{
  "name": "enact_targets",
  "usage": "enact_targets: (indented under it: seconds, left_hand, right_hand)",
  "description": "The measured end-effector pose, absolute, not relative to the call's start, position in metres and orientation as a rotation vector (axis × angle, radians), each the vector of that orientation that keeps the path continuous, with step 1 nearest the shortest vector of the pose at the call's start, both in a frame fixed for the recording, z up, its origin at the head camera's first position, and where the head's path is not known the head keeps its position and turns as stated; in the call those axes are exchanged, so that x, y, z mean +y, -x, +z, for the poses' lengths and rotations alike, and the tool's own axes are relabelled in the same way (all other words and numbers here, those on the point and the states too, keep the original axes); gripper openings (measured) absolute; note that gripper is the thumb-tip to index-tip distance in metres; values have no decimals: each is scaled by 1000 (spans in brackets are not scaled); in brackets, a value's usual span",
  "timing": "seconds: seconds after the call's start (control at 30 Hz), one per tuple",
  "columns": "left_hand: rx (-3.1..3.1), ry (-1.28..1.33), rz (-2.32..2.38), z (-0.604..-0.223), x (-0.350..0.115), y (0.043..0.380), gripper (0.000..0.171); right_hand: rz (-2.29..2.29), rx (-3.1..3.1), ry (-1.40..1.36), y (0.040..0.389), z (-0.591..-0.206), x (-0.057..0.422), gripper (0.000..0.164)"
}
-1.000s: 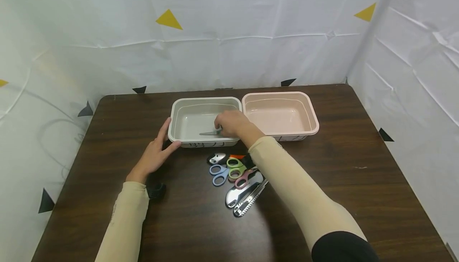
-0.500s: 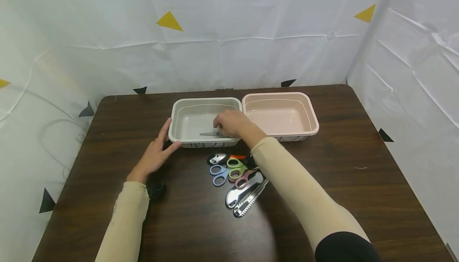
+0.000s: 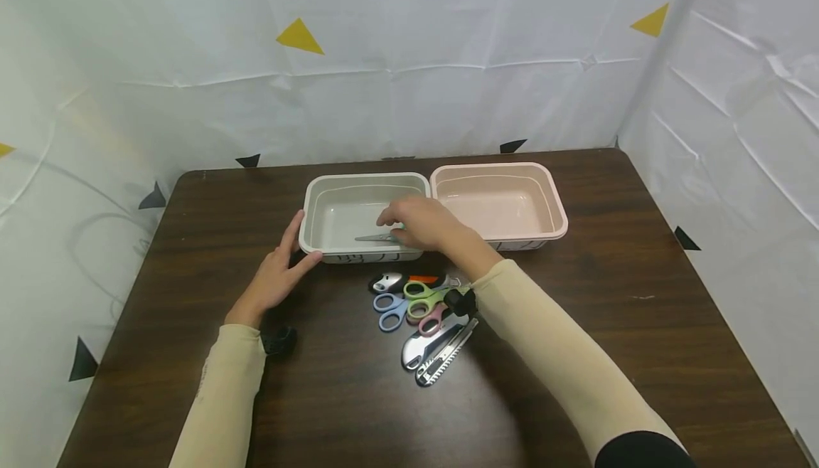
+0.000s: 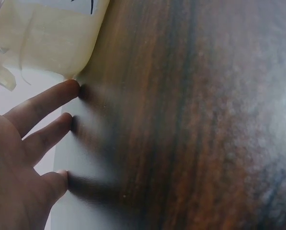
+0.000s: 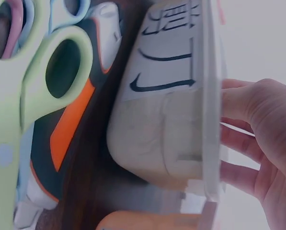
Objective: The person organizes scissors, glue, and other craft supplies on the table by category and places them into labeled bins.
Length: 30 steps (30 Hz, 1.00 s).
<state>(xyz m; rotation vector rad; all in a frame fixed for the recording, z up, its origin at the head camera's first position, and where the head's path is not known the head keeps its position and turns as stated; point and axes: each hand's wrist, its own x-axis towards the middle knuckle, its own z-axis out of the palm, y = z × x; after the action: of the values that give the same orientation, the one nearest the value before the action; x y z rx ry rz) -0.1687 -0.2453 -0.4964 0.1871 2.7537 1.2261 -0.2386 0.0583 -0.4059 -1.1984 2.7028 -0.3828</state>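
Observation:
A pair of scissors [image 3: 373, 237] lies in the whitish box [image 3: 316, 249], blades pointing left, its handles mostly hidden by my right hand [image 3: 416, 222]. That hand reaches over the box's near right rim, fingers spread apart from the thumb just above the scissors. In the right wrist view, the fingers [image 5: 241, 143] pass behind the rim, so their tips are hidden. My left hand [image 3: 275, 274] is spread at the box's left end, forefinger along the side and thumb at the near corner. The left wrist view shows its other fingers [image 4: 49, 136] extended over the table.
A pink box [image 3: 499, 205] stands right beside the whitish one. In front lies a pile: blue-handled scissors [image 3: 392, 311], green scissors [image 3: 419, 301], pink-handled scissors [image 3: 431, 322], an orange-and-black utility knife [image 3: 393, 283] and metal cutters [image 3: 446, 353]. White sheeting [image 3: 397, 112] surrounds the table.
My right hand's fingers have spread from around the scissors, and its forearm has shifted right, uncovering more of the pile. The scissors and left hand have stayed put.

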Motion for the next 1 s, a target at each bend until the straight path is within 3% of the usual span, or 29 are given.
enact_targets:
  seconds: [0.67, 1.0]
  left_hand:
    - [2737, -189, 1238, -498, -247, 167, 81]
    - [2751, -194, 1262, -501, -247, 169, 80]
  right_hand:
    - [-951, 2934, 1302, 164, -397, 110, 19]
    - [-881, 2911, 1047, 134, -419, 126, 23]
